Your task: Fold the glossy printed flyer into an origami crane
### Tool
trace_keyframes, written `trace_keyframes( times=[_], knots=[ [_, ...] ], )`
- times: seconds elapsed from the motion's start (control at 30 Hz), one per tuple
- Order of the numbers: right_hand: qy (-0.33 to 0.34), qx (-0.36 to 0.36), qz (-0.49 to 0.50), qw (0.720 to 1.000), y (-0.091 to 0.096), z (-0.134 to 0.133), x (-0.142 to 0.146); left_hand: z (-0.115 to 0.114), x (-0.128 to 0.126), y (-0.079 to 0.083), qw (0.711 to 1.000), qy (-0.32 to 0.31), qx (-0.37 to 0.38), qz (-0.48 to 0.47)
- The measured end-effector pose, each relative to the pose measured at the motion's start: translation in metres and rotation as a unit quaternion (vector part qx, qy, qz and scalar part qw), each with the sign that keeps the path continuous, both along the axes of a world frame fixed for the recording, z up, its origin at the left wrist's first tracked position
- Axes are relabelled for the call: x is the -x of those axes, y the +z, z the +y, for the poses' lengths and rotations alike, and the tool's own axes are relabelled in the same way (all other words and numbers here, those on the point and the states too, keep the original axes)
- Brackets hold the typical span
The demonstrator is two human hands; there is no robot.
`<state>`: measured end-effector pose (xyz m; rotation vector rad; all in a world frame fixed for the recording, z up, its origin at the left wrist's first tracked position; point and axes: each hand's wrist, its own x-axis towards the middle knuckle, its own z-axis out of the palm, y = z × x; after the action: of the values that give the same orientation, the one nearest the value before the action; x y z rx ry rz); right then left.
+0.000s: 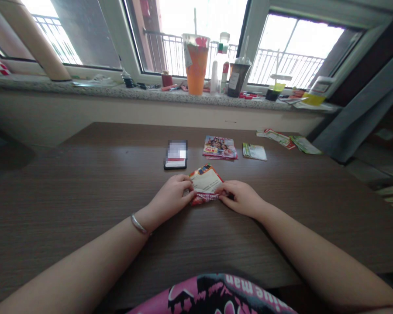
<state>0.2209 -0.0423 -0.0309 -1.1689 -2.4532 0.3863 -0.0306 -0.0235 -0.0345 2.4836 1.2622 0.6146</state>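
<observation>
A small printed paper leaflet (205,181), partly folded, lies on the dark wooden table (85,183) in front of me. My left hand (173,194) pinches its left edge, fingers closed on the paper; a silver bangle sits on that wrist. My right hand (240,197) presses and grips the leaflet's right lower corner, fingers curled on the fold. Both hands rest on the tabletop, the leaflet between them.
A phone (176,155) lies just beyond the leaflet, with a colourful flyer (219,147) and a green card (254,151) to its right and more flyers (277,137) at the far right. On the windowsill stand an orange cup (195,65), bottles and a dark drink cup (237,78).
</observation>
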Motion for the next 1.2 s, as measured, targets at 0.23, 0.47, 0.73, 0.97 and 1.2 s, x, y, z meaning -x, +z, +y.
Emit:
trace_keyframes(
  times=[0.23, 0.47, 0.73, 0.97, 1.2],
  knots=[
    [0.012, -0.049, -0.05, 0.997, 0.0011, -0.004, 0.0014, 0.0028, 0.0004, -0.0012, 1.0, 0.003, -0.008, 0.012],
    [0.01, -0.062, -0.091, 0.994, 0.0037, -0.0075, 0.0044, 0.0016, 0.0021, -0.0003, 0.997, 0.005, -0.056, 0.06],
    [0.025, -0.105, -0.132, 0.985, 0.0032, -0.0091, 0.0043, 0.0016, 0.0017, -0.0032, 0.999, -0.014, -0.027, 0.034],
    [0.028, -0.117, -0.144, 0.982, -0.0008, -0.0044, 0.0043, -0.0019, -0.0004, 0.0009, 0.996, 0.001, -0.056, 0.074],
    [0.022, -0.114, -0.136, 0.984, -0.0013, -0.0038, 0.0053, 0.0001, 0.0016, -0.0014, 0.995, 0.001, -0.068, 0.073]
  ],
)
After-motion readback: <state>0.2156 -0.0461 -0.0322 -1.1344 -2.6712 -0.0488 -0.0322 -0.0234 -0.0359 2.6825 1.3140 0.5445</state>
